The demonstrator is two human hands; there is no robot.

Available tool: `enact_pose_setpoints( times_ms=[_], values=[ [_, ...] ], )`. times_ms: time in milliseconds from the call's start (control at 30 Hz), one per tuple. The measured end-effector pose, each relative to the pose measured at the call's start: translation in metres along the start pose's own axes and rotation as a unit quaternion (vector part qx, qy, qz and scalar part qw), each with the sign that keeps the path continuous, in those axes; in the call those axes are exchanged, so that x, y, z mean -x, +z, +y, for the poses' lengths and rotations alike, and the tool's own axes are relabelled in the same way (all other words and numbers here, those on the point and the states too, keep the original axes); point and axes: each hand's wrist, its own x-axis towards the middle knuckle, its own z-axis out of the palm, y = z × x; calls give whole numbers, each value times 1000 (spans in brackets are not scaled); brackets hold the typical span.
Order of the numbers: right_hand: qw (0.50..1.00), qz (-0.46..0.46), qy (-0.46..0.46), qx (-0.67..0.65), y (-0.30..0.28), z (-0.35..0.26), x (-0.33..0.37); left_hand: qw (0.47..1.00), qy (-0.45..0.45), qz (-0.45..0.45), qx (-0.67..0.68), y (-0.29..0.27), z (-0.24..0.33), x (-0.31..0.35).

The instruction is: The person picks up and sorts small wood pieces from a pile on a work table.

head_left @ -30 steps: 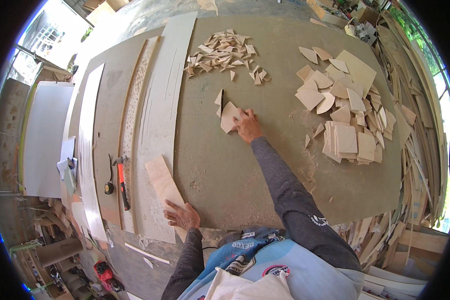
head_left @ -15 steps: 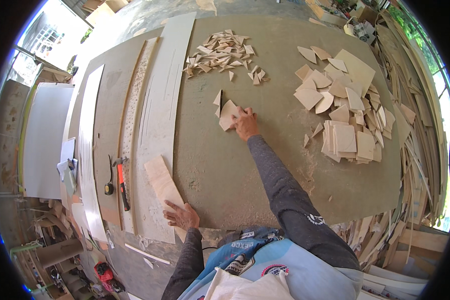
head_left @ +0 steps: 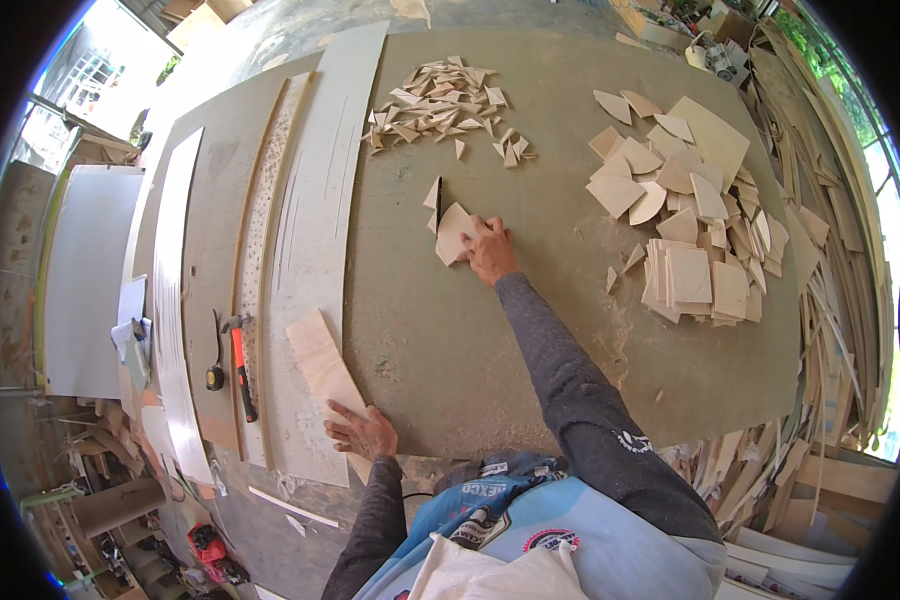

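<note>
Beside a thin dark saw blade (head_left: 439, 206) that stands up from the wide worktable, my right hand (head_left: 492, 250) reaches forward. Its bent fingers grip a small pale plywood piece (head_left: 454, 228), whose left edge is against or very close to the blade. A narrow wooden sliver (head_left: 432, 193) lies just left of the blade. My left hand (head_left: 364, 432) rests near the front edge with fingers spread, on a long plywood strip (head_left: 320, 352). Part of that strip is hidden under the hand.
Small triangular offcuts (head_left: 440, 100) are heaped at the far side. Cut plywood pieces (head_left: 682, 275), some curved, pile up on the right. A hammer (head_left: 240, 370) and tape measure (head_left: 215, 377) lie left, near long boards (head_left: 310, 200). Sawdust covers parts of the worktable (head_left: 570, 130).
The whole view has shifted very slightly. Both hands and the plywood pieces keep practically the same places.
</note>
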Motion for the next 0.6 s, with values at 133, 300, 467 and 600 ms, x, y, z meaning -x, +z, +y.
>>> enact_pose_setpoints(
  times_ms=[133,300,467,600],
  values=[
    [999,-18,30,9,-3,-7,-2,1000,-5,-3,-1,-1,0,0],
    [998,20,53,30,5,-8,-6,1000,-5,-7,2,-3,2,0],
    [998,35,47,17,10,-11,-6,1000,-8,-11,5,-5,2,-1],
    [1000,30,4,-3,10,2,-2,1000,-9,-19,11,-9,6,0]
  ],
)
